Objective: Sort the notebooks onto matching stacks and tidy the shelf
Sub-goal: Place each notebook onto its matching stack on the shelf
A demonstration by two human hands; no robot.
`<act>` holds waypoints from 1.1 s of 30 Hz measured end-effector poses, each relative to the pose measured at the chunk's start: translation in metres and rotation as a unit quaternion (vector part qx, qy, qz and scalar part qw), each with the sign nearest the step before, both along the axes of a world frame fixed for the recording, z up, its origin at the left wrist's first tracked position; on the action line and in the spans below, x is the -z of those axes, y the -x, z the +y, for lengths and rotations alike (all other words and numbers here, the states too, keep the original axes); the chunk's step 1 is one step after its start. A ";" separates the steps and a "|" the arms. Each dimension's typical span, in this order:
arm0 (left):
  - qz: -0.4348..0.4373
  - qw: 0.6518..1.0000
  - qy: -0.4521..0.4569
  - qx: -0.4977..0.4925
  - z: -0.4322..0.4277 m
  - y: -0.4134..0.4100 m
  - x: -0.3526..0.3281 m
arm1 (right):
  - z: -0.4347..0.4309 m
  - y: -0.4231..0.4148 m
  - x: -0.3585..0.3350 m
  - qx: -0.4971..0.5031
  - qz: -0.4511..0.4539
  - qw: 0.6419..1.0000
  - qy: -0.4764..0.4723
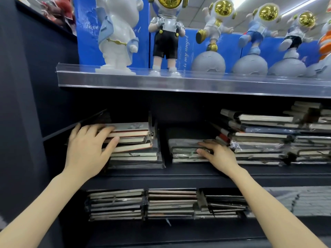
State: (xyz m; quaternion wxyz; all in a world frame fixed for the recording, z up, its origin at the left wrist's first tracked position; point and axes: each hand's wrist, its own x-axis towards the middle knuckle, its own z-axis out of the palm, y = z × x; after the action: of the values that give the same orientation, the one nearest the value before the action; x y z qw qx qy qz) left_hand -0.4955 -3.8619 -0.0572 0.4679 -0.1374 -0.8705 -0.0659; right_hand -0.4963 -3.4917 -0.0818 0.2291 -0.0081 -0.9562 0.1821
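Two hands at the middle shelf (179, 173). Head view: left hand (89, 145) lies flat on the left stack (136, 140), apparently gripping nothing. The right hand (217, 153) rests relaxed on the short middle stack (184, 149). Notebooks' long axis runs left-right, with the tall right stack (259, 136) just beside the right hand.

A dark navy shelving unit (26, 86) fills the view, its side panel rising on the left. A clear plastic strip (179, 81) runs along the front edge of the upper shelf. On that shelf, white astronaut figurines (216, 29) with gold visors stand before blue boxes (86, 42). Above them are pale ceiling tiles (197, 6) and a bright strip light (240, 0). Grey patterned floor (286, 201) shows at lower right.
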 end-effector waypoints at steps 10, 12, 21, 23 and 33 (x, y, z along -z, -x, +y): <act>-0.087 0.987 -0.133 -0.003 -0.013 -0.004 -0.002 | -0.125 -0.026 -0.054 -0.071 0.080 0.990 0.090; -0.088 0.986 -0.136 0.031 -0.014 -0.004 -0.004 | -0.155 -0.019 -0.070 -0.098 0.017 0.981 0.169; -0.103 0.972 -0.066 0.199 0.008 -0.024 0.007 | -0.158 -0.010 -0.055 -0.068 0.095 0.920 0.375; -0.117 0.961 -0.059 0.245 0.013 -0.031 0.007 | -0.137 -0.018 -0.047 -0.089 0.139 0.855 0.491; -0.057 0.995 0.050 0.061 0.008 -0.007 0.013 | -0.018 -0.005 -0.025 0.031 0.099 0.918 0.383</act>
State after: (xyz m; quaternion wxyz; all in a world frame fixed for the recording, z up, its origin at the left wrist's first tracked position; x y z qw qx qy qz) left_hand -0.4881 -3.8535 -0.0701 0.4049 -0.2099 -0.8881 -0.0582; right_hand -0.4914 -3.5098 -0.0566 0.3071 -0.1066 -0.7853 0.5269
